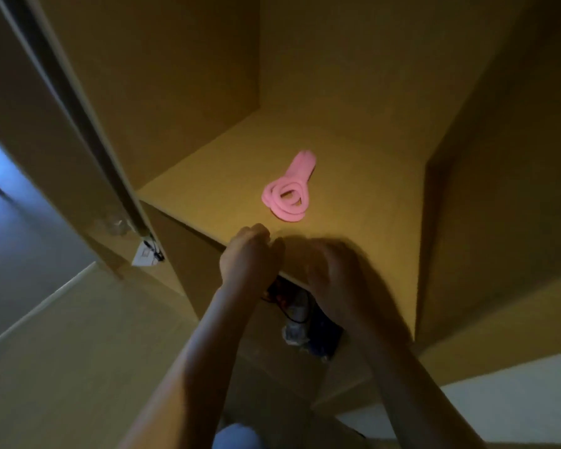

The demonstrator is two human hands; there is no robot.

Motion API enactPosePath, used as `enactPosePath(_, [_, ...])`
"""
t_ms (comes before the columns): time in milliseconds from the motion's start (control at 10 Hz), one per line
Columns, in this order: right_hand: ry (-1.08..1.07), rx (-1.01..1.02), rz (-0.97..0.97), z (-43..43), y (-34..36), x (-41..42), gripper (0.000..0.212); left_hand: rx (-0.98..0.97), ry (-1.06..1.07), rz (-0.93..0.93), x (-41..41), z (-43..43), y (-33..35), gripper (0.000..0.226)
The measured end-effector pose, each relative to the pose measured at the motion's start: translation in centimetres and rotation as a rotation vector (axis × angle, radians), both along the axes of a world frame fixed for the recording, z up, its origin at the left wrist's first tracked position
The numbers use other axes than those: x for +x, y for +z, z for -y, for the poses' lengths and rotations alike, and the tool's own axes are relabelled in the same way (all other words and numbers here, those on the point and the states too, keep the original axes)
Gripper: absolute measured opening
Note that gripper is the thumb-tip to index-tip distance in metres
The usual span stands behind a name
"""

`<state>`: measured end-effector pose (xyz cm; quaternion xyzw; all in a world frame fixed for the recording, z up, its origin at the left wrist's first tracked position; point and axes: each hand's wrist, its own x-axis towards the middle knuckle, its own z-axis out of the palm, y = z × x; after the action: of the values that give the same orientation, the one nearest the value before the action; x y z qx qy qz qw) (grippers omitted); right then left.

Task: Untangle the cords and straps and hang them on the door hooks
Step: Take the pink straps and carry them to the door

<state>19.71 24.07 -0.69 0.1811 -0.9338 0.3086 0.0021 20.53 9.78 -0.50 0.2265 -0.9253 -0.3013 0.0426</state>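
Note:
A pink cord [287,196], coiled in loops with a flat end pointing away from me, lies on the wooden wardrobe shelf [353,196]. Both hands hover at the shelf's front edge, short of the cord and apart from it. My left hand [250,254] has its fingers curled in, with nothing seen in them. My right hand [334,273] is blurred and in shadow, and I cannot tell how its fingers are set. No door hooks are in view.
An open wardrobe door [62,124] stands at the left, with a white tag [144,254] hanging near its lower corner. Below the shelf lie dark cables and a white object [297,312]. Wardrobe walls close in on the right and behind.

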Motion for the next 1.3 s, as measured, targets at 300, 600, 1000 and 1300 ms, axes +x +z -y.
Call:
enactPosePath(300, [-0.258, -0.071, 0.072, 6.8, -0.7, -4.6, 0.036, 0.128, -0.22, 0.089, -11.6, 6.2, -0.4, 0.07])
enactPosePath(600, [-0.451, -0.107, 0.028, 8.7, -1.8, -5.2, 0.029, 0.562, -0.433, 0.302, -17.8, 7.4, -3.0, 0.044])
enactPosePath(1000, [-0.876, -1.027, 0.378, 7.7, 0.7, -3.0, 0.035, 0.77, -0.768, 0.215, -11.5, 4.9, -1.3, 0.036])
enactPosePath(1300, [-0.907, -1.253, 0.326, 2.2, 1.1, 3.9, 0.011, 0.722, -1.329, 0.436, -5.2, 0.8, -1.3, 0.039])
